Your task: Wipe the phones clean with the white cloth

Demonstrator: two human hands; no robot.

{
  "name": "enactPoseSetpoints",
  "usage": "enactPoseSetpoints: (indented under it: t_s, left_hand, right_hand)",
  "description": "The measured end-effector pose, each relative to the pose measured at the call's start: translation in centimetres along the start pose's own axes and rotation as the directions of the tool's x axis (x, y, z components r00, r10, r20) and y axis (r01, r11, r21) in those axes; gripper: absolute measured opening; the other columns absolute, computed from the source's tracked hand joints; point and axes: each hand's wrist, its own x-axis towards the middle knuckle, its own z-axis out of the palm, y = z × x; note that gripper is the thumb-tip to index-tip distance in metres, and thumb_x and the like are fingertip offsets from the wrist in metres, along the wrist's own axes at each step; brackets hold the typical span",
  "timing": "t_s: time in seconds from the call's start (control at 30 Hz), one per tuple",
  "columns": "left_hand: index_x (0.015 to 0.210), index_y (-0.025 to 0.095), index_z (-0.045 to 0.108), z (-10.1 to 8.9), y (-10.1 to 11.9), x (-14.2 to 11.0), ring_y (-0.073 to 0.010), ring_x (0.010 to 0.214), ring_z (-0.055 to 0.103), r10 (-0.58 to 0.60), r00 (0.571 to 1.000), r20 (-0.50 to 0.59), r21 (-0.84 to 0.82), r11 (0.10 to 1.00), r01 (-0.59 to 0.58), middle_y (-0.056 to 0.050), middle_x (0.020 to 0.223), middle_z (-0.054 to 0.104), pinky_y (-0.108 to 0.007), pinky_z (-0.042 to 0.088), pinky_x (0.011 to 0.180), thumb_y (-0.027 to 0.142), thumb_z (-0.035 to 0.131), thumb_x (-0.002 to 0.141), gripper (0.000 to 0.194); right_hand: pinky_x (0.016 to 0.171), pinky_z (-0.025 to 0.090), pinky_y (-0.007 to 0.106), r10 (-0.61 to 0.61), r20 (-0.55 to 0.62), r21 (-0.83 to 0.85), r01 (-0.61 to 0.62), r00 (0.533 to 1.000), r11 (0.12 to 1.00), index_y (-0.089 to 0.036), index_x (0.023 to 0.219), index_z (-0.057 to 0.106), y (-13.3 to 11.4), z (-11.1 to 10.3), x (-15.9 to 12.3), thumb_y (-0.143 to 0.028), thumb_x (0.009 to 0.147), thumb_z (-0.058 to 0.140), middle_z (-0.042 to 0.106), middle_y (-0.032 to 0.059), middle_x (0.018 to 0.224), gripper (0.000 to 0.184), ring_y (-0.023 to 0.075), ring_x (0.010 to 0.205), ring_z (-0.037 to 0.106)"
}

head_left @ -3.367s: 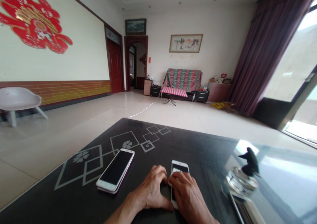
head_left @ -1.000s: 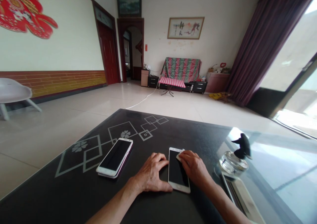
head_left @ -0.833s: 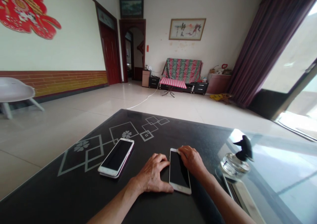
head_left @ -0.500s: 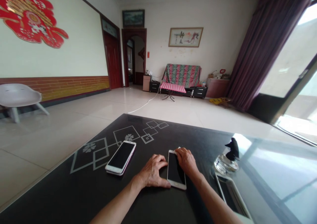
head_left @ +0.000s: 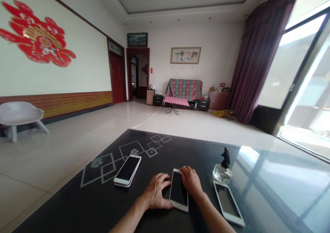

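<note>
At the lower centre of the frame, a white smartphone (head_left: 178, 188) is laid face up on the black table (head_left: 85, 212), between the two hands. Its long axis is set almost straight up the frame, with the end bearing the home button turned toward the lower edge and the earpiece end toward the far room. From the left hand (head_left: 156, 193) it is found directly to the right: the thumb is placed against its lower left corner and the fingers are spread apart from the thumb, the left long edge being framed rather than clasped. From the right hand (head_left: 191, 182) it is found to the left and lower; the bent fingers are laid over its upper right corner, and whether anything is pinched beneath them cannot be told. Neither hand can be called nearer, since both are seen at its edges. To the lower right, another white smartphone (head_left: 229, 203) is slanted from upper left to lower right, just below a clear spray bottle (head_left: 222, 173). Left of the hands, well apart, a stack of smartphones (head_left: 128, 170) is leaned toward the upper right. Farther off, a checked folding table (head_left: 176, 101) is seen mid-frame.
</note>
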Motion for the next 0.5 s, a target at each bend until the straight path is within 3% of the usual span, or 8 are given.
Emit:
enactPoseSetpoints:
  t_s: [0.17,0.27,0.37,0.43,0.5]
  left_hand:
    - [0.120,0.023,0.062,-0.3,0.7,-0.6,-0.0352,0.127,0.040,-0.028,0.999,-0.017,0.009,1.000,0.028,-0.009,0.135,0.050,-0.046,0.033,0.108,0.044,0.084,0.044,0.082]
    - [0.118,0.024,0.063,0.4,0.1,-0.2,-0.0366,0.125,0.041,-0.025,0.999,-0.038,0.016,1.000,0.025,-0.009,0.135,0.051,-0.047,0.036,0.106,0.049,0.084,0.043,0.082]
    - [0.112,0.026,0.066,1.7,-1.8,0.6,-0.0332,0.118,0.050,0.083,0.996,-0.038,0.055,0.995,-0.081,-0.007,0.127,0.058,-0.044,0.043,0.101,0.059,0.077,0.056,0.066]
    - [0.101,0.027,0.070,2.5,-3.2,1.1,-0.0302,0.109,0.057,0.106,0.988,-0.112,0.119,0.989,-0.093,-0.007,0.116,0.064,-0.040,0.049,0.094,0.062,0.069,0.067,0.049]
    - [0.105,0.031,0.069,3.0,-4.2,1.2,-0.0285,0.109,0.058,0.163,0.979,-0.120,0.163,0.976,-0.142,-0.004,0.118,0.064,-0.038,0.050,0.094,0.060,0.066,0.073,0.043]
  right_hand:
    - [0.074,0.038,0.026,0.028,-0.013,0.016,-0.027,1.000,0.999,-0.023,0.091,0.067,-0.5,-0.4,-0.6,-0.018,0.090,0.040,0.065,0.0052,0.097,0.028,0.0186,0.087,0.058]
    - [0.074,0.039,0.026,0.007,-0.016,0.036,-0.007,1.000,0.999,-0.024,0.088,0.067,-0.4,-0.4,-0.4,-0.018,0.090,0.039,0.065,0.0041,0.094,0.029,0.0177,0.086,0.058]
    - [0.075,0.039,0.025,-0.018,-0.022,0.056,0.019,1.000,0.998,-0.024,0.084,0.067,0.0,0.0,0.0,-0.018,0.091,0.038,0.065,0.0032,0.089,0.031,0.0164,0.083,0.058]
    - [0.075,0.038,0.025,-0.034,-0.029,0.079,0.036,0.999,0.996,-0.024,0.082,0.067,0.1,0.5,0.3,-0.018,0.091,0.039,0.064,0.0028,0.087,0.030,0.0165,0.082,0.057]
    - [0.074,0.038,0.026,-0.052,-0.043,0.104,0.056,0.998,0.993,-0.025,0.083,0.066,0.2,1.0,0.6,-0.018,0.091,0.039,0.064,0.0025,0.088,0.030,0.0168,0.083,0.056]
